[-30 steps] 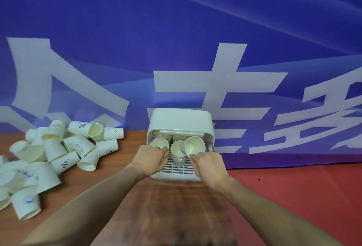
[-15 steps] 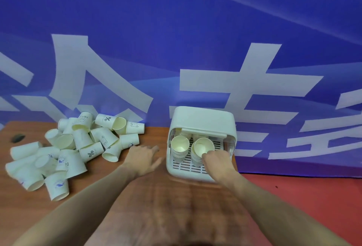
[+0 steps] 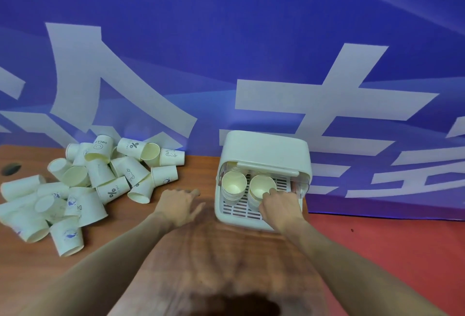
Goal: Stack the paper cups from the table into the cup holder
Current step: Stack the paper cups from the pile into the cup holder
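Right hand (image 3: 280, 203) pinching rim of top cup on right stack (image 3: 260, 191), seating it square | left stack (image 3: 233, 187) beside it inside cup holder (image 3: 266, 148) | left hand (image 3: 179, 203) relaxed, empty, angled toward loose cups (image 3: 83, 184) heaped on table (image 3: 201, 265), likely for next pick.

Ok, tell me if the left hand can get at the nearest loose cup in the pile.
Probably yes: the left hand is open over bare table, with nothing between it and the nearest cup.

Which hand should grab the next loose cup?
Left. The left hand is open and empty over the table, nearer the cup pile. The right hand is at the right stack in the cup holder.
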`<state>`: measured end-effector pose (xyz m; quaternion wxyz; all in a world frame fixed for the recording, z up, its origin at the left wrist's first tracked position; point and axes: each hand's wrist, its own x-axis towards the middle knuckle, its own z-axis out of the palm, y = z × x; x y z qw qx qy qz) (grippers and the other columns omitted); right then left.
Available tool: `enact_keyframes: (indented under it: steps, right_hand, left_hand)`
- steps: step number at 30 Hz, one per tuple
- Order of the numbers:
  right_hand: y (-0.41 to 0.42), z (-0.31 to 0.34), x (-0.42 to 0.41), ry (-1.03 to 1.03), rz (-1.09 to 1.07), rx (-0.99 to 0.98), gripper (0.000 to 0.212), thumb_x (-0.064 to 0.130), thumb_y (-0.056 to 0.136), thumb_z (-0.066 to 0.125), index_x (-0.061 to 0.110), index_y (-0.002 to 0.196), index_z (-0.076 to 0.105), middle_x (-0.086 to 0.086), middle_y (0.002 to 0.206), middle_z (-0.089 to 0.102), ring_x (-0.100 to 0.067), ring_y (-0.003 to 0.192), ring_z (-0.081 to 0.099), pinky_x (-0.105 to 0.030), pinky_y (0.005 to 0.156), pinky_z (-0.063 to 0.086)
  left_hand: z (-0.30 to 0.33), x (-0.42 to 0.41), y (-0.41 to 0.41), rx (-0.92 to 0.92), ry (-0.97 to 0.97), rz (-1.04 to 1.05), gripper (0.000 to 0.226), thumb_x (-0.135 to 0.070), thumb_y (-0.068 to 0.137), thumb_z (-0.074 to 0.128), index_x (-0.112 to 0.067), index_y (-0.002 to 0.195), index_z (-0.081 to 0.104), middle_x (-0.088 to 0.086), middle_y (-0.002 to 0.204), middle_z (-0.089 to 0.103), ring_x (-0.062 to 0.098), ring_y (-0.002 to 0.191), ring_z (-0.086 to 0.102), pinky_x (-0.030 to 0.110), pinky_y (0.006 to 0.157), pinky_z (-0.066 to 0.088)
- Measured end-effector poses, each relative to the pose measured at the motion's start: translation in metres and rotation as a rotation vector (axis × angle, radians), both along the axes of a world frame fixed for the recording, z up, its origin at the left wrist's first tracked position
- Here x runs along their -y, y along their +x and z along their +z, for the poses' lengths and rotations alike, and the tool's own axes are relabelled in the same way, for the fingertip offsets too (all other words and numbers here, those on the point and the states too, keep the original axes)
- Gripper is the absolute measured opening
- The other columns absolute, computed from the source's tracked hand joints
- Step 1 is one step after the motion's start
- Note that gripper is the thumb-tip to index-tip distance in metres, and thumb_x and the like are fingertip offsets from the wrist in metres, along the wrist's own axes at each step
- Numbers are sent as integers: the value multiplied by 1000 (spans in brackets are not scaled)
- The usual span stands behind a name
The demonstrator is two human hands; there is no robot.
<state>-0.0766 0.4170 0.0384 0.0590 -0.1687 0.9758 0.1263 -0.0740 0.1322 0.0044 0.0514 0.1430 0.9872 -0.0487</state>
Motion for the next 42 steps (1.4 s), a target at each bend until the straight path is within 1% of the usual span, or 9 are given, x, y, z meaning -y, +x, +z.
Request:
enact_keyframes:
  steps: [3,8,12,15,19,22,25,36,42]
  right_hand:
    - [-6,-6,7,9,-44,102,31,30,96,39,13,111,61,-5,110,60,-25,92,65,-31,64,36]
    - [-14,-13,9,-56,-152,175,36,32,95,40,10,116,60,-8,118,55,-27,95,64,-31,65,37]
    - [-15,-4,7,-112,-180,153,40,36,92,44,11,124,45,-7,116,58,-30,98,64,-32,65,37]
    - [-8,3,11,-146,-162,47,39,38,92,42,12,121,42,-5,104,65,-30,90,66,-32,60,34]
    - [4,9,37,-195,-62,41,32,37,93,39,14,107,55,-5,95,67,-31,86,65,-32,61,33]
    - [10,17,69,-224,0,43,33,38,94,38,14,101,60,-7,96,68,-32,88,65,-34,63,33]
    - [10,28,103,-230,45,35,34,39,94,39,14,104,60,-9,98,68,-34,90,64,-34,64,33]
    - [-2,48,225,-224,195,75,35,40,95,39,14,101,62,-6,103,67,-32,95,63,-37,68,37]
    - [-10,32,287,-186,220,133,30,34,95,37,16,100,61,-5,103,66,-28,94,63,-34,66,35]
  left_hand:
    - [1,-2,-2,13,3,2,47,-64,94,29,-33,121,51,-3,109,68,23,99,66,33,72,44]
    - [3,3,-2,33,5,9,46,-63,94,29,-32,121,51,-3,108,68,22,97,66,33,71,42]
    - [5,10,0,30,-17,23,47,-63,94,30,-31,120,50,-4,106,68,21,96,66,32,66,38]
    - [6,17,2,28,-5,33,47,-63,94,29,-30,118,51,-4,104,68,21,96,66,32,72,46]
    - [11,30,9,21,-12,62,48,-62,94,29,-29,121,50,-4,105,68,20,99,65,33,76,47]
    - [20,43,19,5,-33,86,47,-60,96,30,-29,125,49,-4,111,67,20,103,64,33,72,41]
    - [26,69,31,-5,-25,127,47,-60,95,31,-29,127,49,-4,112,67,20,104,63,33,76,45]
    - [32,197,77,19,27,372,43,-58,95,34,-24,111,54,-4,100,66,19,90,64,33,68,45]
    - [14,253,90,106,-130,448,40,-52,97,33,-19,111,52,-1,99,67,23,86,65,32,61,39]
